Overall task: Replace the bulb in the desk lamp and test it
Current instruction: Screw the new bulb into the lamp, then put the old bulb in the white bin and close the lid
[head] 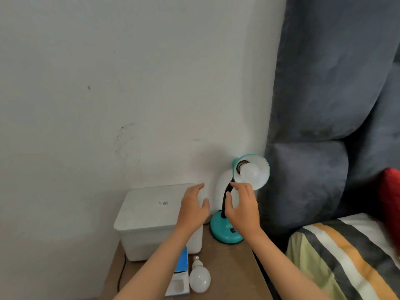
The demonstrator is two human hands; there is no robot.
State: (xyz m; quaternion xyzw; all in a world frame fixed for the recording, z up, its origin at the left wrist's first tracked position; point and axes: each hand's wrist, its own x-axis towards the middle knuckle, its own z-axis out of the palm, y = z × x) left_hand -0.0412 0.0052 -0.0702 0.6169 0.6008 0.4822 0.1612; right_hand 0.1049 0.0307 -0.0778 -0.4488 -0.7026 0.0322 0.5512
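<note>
A loose white bulb [199,277] lies nearest on the brown table [233,267], touching a blue bulb box [179,276]. Farther right, the teal desk lamp [227,228] carries a fitted bulb [250,172]. Left hand [193,210] and right hand [242,210] hover open-fingered, holding nothing, beside a white storage box [149,219].

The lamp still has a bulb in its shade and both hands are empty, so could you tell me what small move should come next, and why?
Probably bring the right hand up a little to close on the fitted bulb, while the left hand steadies the lamp. Both hands are open just below the shade, and a second bulb lies on the table beside its box.
</note>
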